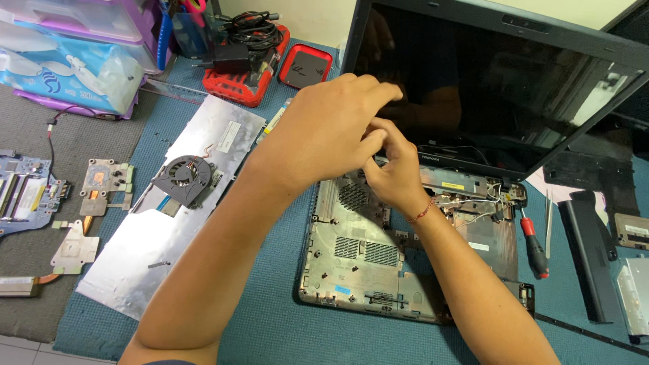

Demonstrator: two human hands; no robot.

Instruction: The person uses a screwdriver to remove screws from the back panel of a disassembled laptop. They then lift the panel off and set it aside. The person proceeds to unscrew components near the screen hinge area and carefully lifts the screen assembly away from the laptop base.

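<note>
- Forearms: both cross low in the view above the laptop base.
- Laptop base: stripped grey shell on the teal mat; one small blue sticker near its front edge, one yellow label strip at its back by the hinge.
- Left hand: above the base's back edge, fingers curled, tips pinched against the right hand's; what they grip cannot be told.
- Right hand: over the base's hinge line, fingers bent up to meet the left; red thread at the wrist.
- Screen: black, tilted up behind the base.
- Screwdriver: red and black, just right of the base.
- Metal sheet: left of the base, white rectangular label at its far end, black fan on it.
- Tissue pack: white and blue, soft, far left behind the base.
- Red tray: square, black inside, behind the base.
</note>
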